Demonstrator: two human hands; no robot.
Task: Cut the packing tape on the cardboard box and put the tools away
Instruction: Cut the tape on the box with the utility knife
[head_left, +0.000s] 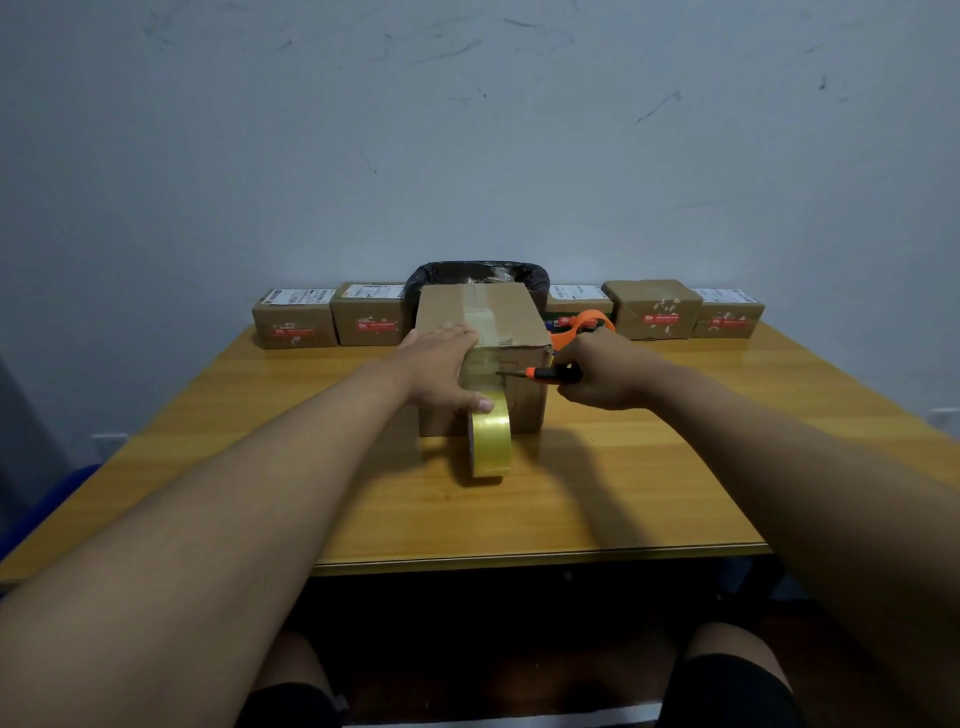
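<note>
A brown cardboard box (514, 322) stands in the middle of the wooden table, with clear packing tape (480, 317) running over its top and down its near face. My left hand (444, 366) lies flat over the box's near left top edge, thumb down on the front face. My right hand (605, 371) grips an orange-and-black utility knife (545, 374), whose blade tip touches the tape on the near face. A roll of yellowish tape (491, 439) stands on edge against the box's front, still joined to the strip.
Several small labelled cartons (293, 319) line the table's far edge against the wall. A black-lined bin (480, 273) sits behind the box. An orange tape dispenser (584, 325) lies right of the box. The table's near edge (540, 558) is above my knees.
</note>
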